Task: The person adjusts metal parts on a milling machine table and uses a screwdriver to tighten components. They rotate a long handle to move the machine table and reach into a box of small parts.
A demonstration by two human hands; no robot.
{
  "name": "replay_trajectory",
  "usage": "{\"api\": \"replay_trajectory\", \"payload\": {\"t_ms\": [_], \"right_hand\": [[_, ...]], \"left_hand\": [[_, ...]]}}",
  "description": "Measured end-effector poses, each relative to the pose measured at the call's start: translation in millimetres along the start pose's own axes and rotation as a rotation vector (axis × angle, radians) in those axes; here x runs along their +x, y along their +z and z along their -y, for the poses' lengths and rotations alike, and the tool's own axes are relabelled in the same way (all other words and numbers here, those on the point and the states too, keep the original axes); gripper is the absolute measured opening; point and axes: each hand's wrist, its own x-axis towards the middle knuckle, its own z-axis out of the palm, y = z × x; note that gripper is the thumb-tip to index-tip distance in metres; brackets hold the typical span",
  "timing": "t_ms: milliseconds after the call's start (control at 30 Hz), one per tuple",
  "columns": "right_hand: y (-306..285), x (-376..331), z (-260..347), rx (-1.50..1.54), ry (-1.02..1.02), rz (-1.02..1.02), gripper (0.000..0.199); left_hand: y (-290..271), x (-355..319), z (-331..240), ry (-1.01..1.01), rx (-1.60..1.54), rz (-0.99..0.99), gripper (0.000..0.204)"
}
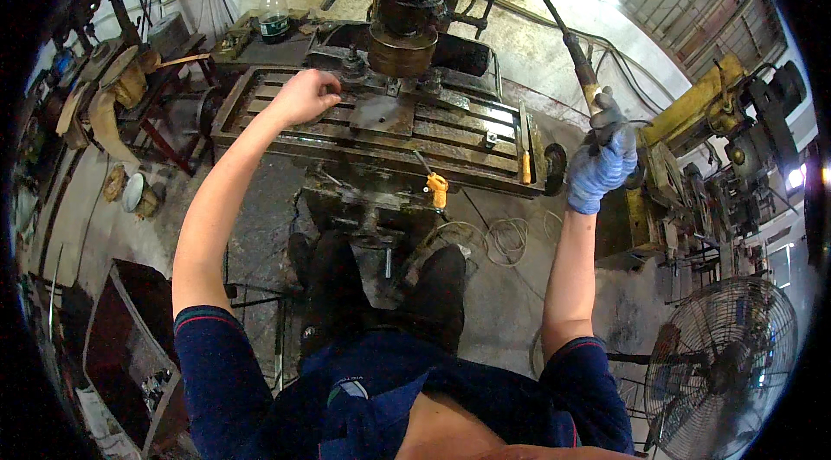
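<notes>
My bare left hand (309,96) is over the left part of the slotted machine table (286,141), its fingers curled inward. Whatever those fingers may hold is hidden. To its right, a flat metal plate (383,116) lies under the spindle head (403,45) of a drilling or milling machine. My right hand (603,153), in a blue and grey glove, is closed around the end of a long lever (582,62) at the machine's right side. A yellow air blow gun (437,189) hangs at the table's front edge, between my hands.
A yellow-handled tool (525,167) rests at the table's right end. Behind the table on the left stands a clear plastic bottle (273,17). A coiled hose (506,239) lies on the floor. A large fan (723,369) stands at lower right, a dark cabinet (130,347) at lower left.
</notes>
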Motion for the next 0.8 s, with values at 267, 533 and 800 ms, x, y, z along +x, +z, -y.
{"api": "replay_trajectory", "payload": {"t_ms": [267, 533, 800], "right_hand": [[1, -9, -5, -0.006, -0.018, -0.028, 0.036], [-7, -7, -10, 0.017, -0.058, 0.067, 0.038], [-8, 9, 4, 0.007, -0.094, 0.112, 0.03]], "left_hand": [[-11, -9, -7, -0.004, -0.065, -0.022, 0.02], [-55, -40, -16, 0.016, -0.006, 0.027, 0.019], [-156, -204, -11, -0.187, 0.157, -0.032, 0.027]]}}
